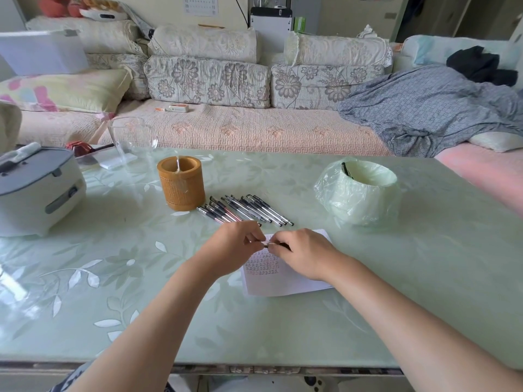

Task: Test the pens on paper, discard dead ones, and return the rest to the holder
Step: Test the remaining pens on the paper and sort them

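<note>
- Both hands met over the paper: left hand and right hand each pinched one end of a single pen, probably cap coming off or going on.
- Paper already carried rows of test marks.
- About ten pens lay in a row on the bench beside the holder.
- Holder looked near empty, one thin pale stick inside.
- Lined bin held at least one dark item.
- Judged roughly midway; returns mostly pending.

2 bare forearms, no sleeves, left hand, right hand, no rings
</note>
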Tool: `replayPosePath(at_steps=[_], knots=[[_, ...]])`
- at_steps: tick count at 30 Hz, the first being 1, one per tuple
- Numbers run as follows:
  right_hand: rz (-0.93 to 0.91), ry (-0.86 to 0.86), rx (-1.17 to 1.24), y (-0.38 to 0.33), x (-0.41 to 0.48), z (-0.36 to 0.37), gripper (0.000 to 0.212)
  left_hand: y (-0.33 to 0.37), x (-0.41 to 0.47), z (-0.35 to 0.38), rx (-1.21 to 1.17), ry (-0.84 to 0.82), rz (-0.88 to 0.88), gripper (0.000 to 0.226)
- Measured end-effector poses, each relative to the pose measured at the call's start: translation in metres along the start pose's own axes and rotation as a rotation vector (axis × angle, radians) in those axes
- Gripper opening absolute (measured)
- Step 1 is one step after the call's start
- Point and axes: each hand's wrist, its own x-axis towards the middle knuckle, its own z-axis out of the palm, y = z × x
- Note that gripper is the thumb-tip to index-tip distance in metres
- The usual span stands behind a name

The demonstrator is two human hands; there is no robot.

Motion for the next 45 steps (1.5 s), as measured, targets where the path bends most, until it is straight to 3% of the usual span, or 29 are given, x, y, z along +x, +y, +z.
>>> replayPosePath(at_steps=[4,8,11,13,18,24,36,45], knots=[[0.081,-0.073,0.235,0.009,-0.004,0.002,0.033,-0.007,0.0,0.0,0.119,-0.018,-0.035,0.009],[0.15,0.015,0.564,0.011,-0.002,0.0,0.036,-0.011,-0.002,0.001,0.211,-0.085,-0.089,0.011],[0.205,0.001,0.881,0.01,-0.003,0.002,0.048,-0.011,-0.002,0.003,0.254,-0.101,-0.075,0.007],[0.203,-0.028,0.971,0.011,-0.006,0.002,0.053,-0.011,-0.001,0.005,0.278,-0.102,-0.042,0.006],[0.188,-0.019,0.94,0.012,-0.01,0.007,0.014,-0.013,0.003,0.009,0.265,-0.113,0.006,0.014],[0.244,0.005,0.971,0.012,-0.013,0.014,0.022,-0.012,0.008,0.016,0.181,-0.126,-0.003,0.026],[0.163,0.008,0.804,0.02,-0.013,0.022,0.027,-0.011,0.014,0.025,0.143,-0.13,-0.064,0.038],[0.163,0.002,0.76,0.021,-0.012,0.025,0.033,-0.013,0.017,0.031,0.131,-0.103,-0.069,0.039]])
